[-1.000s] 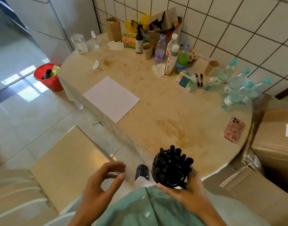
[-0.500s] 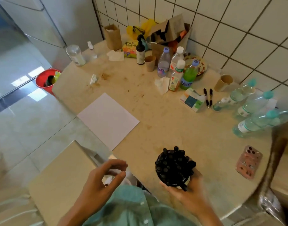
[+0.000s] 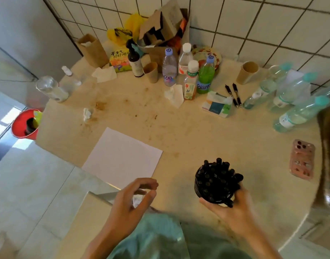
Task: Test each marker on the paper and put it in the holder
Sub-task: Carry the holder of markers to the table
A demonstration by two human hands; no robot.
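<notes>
My right hand (image 3: 233,208) grips a round black holder (image 3: 214,186) packed with several black markers, held just above the near part of the table. A blank white sheet of paper (image 3: 121,157) lies on the table's near left edge. My left hand (image 3: 132,200) hovers below the paper at the table edge, fingers loosely curled, holding nothing. Two black pens (image 3: 233,94) lie further back on the table beside a small tissue pack (image 3: 216,105).
The round beige table (image 3: 197,131) carries several bottles (image 3: 188,71), paper cups (image 3: 247,71), a cardboard box, snack bags and lying water bottles (image 3: 298,113) at the back and right. A pink phone (image 3: 302,159) lies at right. A red bucket (image 3: 24,124) stands on the floor left.
The view has moved closer over the table. My right hand has carried the holder of markers forward over the tabletop. My left hand has risen toward the table edge.
</notes>
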